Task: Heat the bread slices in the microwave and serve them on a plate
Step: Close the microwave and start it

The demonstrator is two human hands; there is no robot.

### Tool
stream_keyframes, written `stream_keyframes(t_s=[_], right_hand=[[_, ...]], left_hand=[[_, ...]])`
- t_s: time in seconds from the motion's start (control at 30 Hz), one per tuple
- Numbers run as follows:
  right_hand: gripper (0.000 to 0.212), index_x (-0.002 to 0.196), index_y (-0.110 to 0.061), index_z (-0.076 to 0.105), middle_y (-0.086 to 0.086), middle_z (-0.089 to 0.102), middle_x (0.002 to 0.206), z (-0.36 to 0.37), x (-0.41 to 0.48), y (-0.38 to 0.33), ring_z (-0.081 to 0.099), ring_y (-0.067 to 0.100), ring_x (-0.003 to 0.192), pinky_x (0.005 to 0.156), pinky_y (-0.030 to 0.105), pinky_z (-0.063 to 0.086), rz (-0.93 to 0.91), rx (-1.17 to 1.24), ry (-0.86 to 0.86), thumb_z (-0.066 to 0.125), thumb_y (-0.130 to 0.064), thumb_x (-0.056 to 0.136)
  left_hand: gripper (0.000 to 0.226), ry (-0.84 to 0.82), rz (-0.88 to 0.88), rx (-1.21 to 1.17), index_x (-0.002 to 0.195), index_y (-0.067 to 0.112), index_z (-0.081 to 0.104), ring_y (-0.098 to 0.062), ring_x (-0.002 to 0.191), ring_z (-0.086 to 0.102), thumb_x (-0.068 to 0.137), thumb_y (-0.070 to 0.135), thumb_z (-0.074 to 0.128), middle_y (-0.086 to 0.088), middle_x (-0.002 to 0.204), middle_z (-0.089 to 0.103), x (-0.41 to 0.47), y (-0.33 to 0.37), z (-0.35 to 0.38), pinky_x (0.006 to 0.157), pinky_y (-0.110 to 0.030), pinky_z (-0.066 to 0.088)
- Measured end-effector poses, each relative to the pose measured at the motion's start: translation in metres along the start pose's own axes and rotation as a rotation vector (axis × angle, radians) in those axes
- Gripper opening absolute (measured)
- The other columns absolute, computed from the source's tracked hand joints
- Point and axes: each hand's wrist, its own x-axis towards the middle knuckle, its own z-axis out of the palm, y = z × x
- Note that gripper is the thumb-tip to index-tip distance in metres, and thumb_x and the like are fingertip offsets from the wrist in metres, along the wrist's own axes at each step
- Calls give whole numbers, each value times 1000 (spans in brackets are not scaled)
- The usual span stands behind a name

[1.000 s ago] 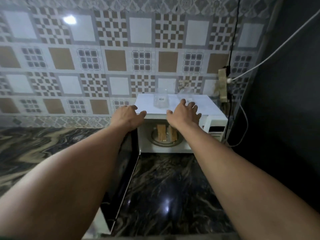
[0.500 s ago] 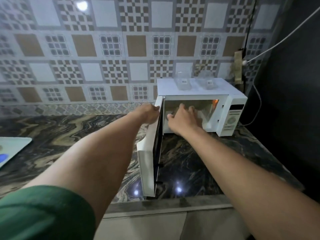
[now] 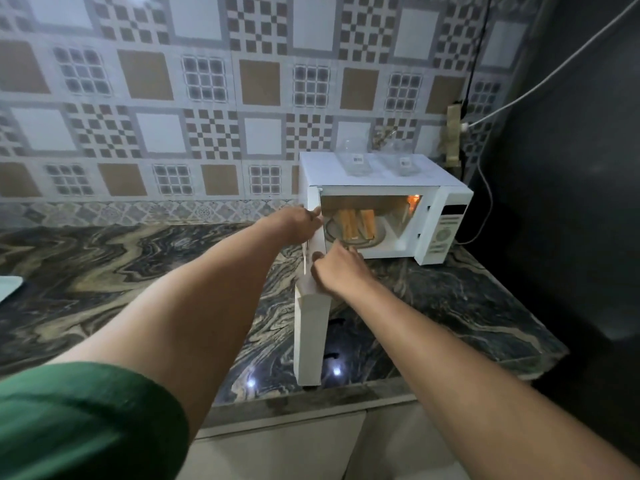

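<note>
The white microwave point(image 3: 446, 223) stands at the back right of the marble counter with its cavity lit. Its door point(image 3: 311, 327) is swung fully out toward me and shows edge-on. Two toasted-looking bread slices point(image 3: 356, 223) stand propped against each other on the glass turntable point(image 3: 379, 233) inside. My left hand point(image 3: 299, 221) grips the door's top edge near the hinge. My right hand point(image 3: 341, 270) hovers just outside the cavity mouth, below the bread, with its thumb against the door's inner side and nothing in it.
Two clear plastic containers point(image 3: 356, 162) point(image 3: 403, 164) sit on the microwave's top. A socket block point(image 3: 453, 140) with cables hangs on the wall at its right, beside a dark wall. A white flat object point(image 3: 8, 287) lies at the counter's far left. The counter edge point(image 3: 294, 396) runs below the door.
The view has pulled back and to the left. My right hand has come out of the cavity, so the bread slices show again. My left hand has stayed on the door's top edge.
</note>
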Motion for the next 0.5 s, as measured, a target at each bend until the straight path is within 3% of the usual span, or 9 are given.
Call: stream_keyframes(t_s=[0.07,0.2,0.3,0.4,0.5], right_hand=[[53,142,-8,42,19,43,147,-6,-2,7,41,37,133,110,53,36,4,21,9,42,-35,96],[44,134,-8,48,17,51,139,-22,-1,23,50,37,124,104,50,43,49,11,77,47,-22,92],[41,132,-9,50,17,54,135,-29,2,31,51,38,123,104,53,41,34,27,127,44,-25,95],[49,145,-11,39,17,40,151,-35,10,45,36,38,138,114,59,25,42,-80,130,38,-35,102],[66,157,-9,15,18,18,162,-48,22,67,16,37,148,117,63,10,19,-256,102,44,-29,100]], left_hand=[[59,1,53,14,160,23,19,-37,151,20,107,48,16,-19,166,14,-4,9,0,122,-49,17],[58,36,97,37,157,10,24,-37,149,23,109,41,18,-23,162,21,1,32,3,119,-54,25],[52,40,100,51,155,9,27,-41,151,16,110,33,21,-23,164,14,10,51,12,120,-58,22],[50,66,104,53,154,10,28,-42,152,11,110,32,22,-20,165,11,17,68,18,119,-63,18],[58,88,38,-22,159,10,14,-34,155,1,109,40,15,-11,168,1,24,79,23,122,-59,7]])
